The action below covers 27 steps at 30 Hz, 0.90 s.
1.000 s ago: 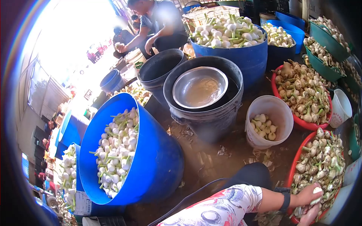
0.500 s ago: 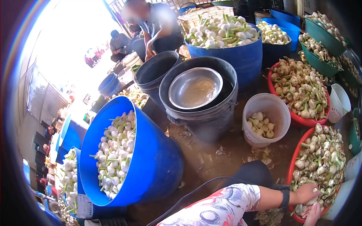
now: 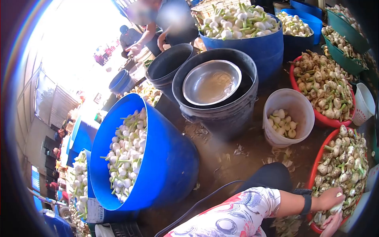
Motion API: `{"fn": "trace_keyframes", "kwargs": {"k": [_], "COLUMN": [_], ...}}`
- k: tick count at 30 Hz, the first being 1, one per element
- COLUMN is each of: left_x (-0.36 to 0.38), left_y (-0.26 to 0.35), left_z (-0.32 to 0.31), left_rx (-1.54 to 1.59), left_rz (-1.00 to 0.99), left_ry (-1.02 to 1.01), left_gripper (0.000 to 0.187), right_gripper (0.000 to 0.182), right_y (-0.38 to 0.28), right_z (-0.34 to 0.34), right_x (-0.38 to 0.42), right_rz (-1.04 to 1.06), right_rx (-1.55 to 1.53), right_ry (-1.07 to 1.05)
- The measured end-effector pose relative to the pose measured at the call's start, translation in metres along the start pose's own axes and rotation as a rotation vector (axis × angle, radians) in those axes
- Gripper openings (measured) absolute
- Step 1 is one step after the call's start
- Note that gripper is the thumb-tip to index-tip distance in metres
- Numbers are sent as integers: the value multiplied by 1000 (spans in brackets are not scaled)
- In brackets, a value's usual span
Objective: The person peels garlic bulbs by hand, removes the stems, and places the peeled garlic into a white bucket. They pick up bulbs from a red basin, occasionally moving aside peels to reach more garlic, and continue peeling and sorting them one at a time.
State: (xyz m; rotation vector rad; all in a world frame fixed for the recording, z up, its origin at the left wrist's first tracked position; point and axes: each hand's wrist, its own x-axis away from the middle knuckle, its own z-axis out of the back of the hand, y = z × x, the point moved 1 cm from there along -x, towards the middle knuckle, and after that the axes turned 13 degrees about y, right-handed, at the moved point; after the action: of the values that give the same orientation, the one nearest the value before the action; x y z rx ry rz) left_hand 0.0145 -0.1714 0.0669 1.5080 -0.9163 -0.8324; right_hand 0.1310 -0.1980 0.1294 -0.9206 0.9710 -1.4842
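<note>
My left hand point(image 3: 330, 198), with a dark watch at the wrist, is closed over the near end of a red tub point(image 3: 316, 173) of garlic. Between my hands is a whitish garlic bulb point(image 3: 336, 207), partly covered by fingers. My right hand point(image 3: 332, 224) comes in from the bottom right edge, its fingers closed against the lower side of that bulb. Unpeeled garlic bulbs point(image 3: 343, 158) with short stems fill the tub beneath and beyond both hands.
Left of my knee point(image 3: 272, 177) stands a white bucket point(image 3: 269, 132) holding peeled bulbs. A metal bowl point(image 3: 191, 96) rests in a black bucket point(image 3: 221, 118). Tilted at left is a large blue tub point(image 3: 169, 158) of trimmed garlic. A co-worker point(image 3: 173, 19) sits behind. A cable point(image 3: 197, 203) crosses the floor.
The view has shifted, so most things sit further right. Both hands stay together over the red tub, and more white shows between them. The co-worker's hand has reached out to the left.
</note>
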Motion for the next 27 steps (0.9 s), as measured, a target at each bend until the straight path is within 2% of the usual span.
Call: {"fn": "trace_keyframes", "kwargs": {"k": [2, 4, 5, 7, 9, 10, 11, 12, 13, 14, 15, 16, 18, 20, 22, 23, 24, 26, 27], "left_x": [0, 4, 5, 8, 2, -1, -7, -11, -15, -24, -27, -33, -29, -25, -22, -19, -15, -18, -19], "left_y": [1, 6, 7, 12, -12, -8, -9, 8, 4, 28, 30, 22, 20, 16, 20, 22, 23, 18, 45], "left_z": [2, 6, 9, 12, 4, 11, 15, 29, 30, 38, 49, 50, 42, 35, 30, 28, 26, 37, 40], "left_rx": [-59, -124, -123, -148, 67, 473, 725, 988, 1070, 1097, 686, 1095, 974, 959, 865, 786, 710, 516, 136], "left_rz": [-28, -73, -72, -112, -223, -64, 37, 414, 500, 495, 397, 808, 707, 679, 572, 526, 477, 314, 191], "left_ry": [-2, -29, -30, -49, -83, -227, -289, -365, -254, -344, -314, -427, -339, -436, -586, -581, -572, -663, -661], "left_gripper": [29, 28, 28, 26, 20, 20, 23, 27, 30, 35, 41, 43, 42, 43, 47, 50, 53, 56, 56], "right_gripper": [25, 27, 27, 27, 25, 19, 12, 9, 20, 24, 23, 29, 29, 25, 20, 20, 17, 15, 15], "right_y": [13, 15, 17, 23, 111, 164, 82, 60, 75, 76, 88, 96, 40, 29, -19, -10, -9, -11, -10], "right_z": [5, 7, 10, 18, 48, 56, 22, -2, -2, -8, -5, -4, 0, 11, 3, -1, -1, 6, 11], "right_x": [-7, -9, -13, -23, -68, -83, -32, -16, -17, -13, -9, 0, -8, -11, -13, -17, -15, -19, -20], "right_rz": [-31, 176, 175, 421, 508, 1252, 1016, 785, 674, 539, 407, 275, 270, 201, 340, 317, 363, 586, 590], "right_rx": [4, 166, 168, 369, 573, 744, 996, 672, 1081, 1061, 1225, 1198, 867, 502, 103, 138, 192, 329, 338], "right_ry": [4, -45, -43, -205, -46, 14, -59, -6, -289, -439, -626, -473, -90, -7, -368, -492, -440, -200, -206]}}
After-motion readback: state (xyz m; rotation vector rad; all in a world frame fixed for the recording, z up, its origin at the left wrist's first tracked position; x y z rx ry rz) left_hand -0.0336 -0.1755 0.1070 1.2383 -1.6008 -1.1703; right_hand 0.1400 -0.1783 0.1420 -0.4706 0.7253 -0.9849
